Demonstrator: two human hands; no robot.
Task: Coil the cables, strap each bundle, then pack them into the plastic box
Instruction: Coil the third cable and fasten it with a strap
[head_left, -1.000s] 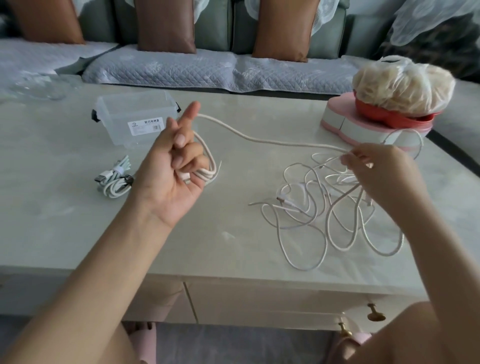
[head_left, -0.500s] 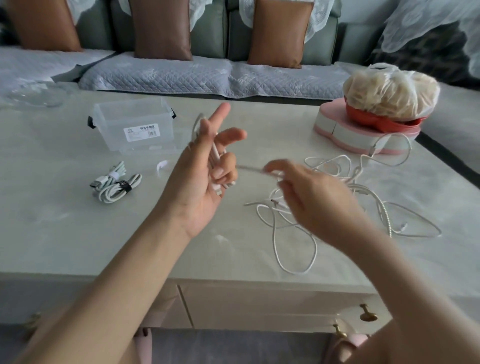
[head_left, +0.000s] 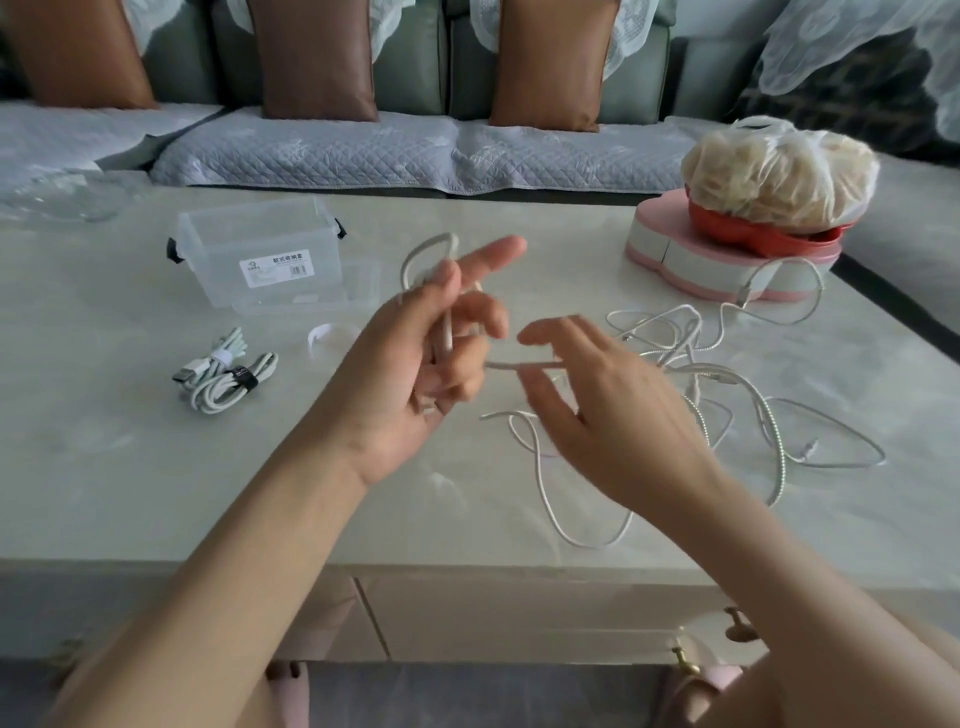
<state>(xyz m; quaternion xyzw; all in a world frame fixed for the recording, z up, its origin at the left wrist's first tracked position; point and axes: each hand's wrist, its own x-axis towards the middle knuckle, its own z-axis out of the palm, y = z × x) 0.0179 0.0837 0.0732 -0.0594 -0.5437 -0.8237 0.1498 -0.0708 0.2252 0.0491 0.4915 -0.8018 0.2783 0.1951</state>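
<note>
A: Left hand (head_left: 415, 364), item one: raised palm-up over the surface (head_left: 130, 467), index finger extended, other fingers curled around a few loops of pale braided cable (head_left: 447, 332). One rounded loop stands up behind the fingers.

B: Right hand (head_left: 613, 415)?

A: Item two: back toward the camera, fingers spread and slightly blurred. A straight run of the same cable passes from the left hand's coil to the right hand's fingers. Whether they pinch it or merely rest on it, I cannot tell.

B: And the rest of the cabling?

A: Item three: loose cables (head_left: 727, 389), thin, pale, some with a ribbed metallic-looking sheath, lying in an open tangle on the surface beyond and beside the right hand, small plugs at their ends.

B: Finished goods?

A: Item four: two coiled bundles (head_left: 223, 374), smooth white cord, side by side, left of the left hand. One carries a black strap, the other a white one. A loose white strap (head_left: 319, 335) lies curled near them.

B: Container?

A: Item five: plastic box (head_left: 260, 249), clear, rectangular, black side latches, white label on its front, open top, behind the bundles. Its clear lid (head_left: 332, 291) rests beside it.

B: Surface?

A: Pale, glossy, stone-like, marbled.
</note>
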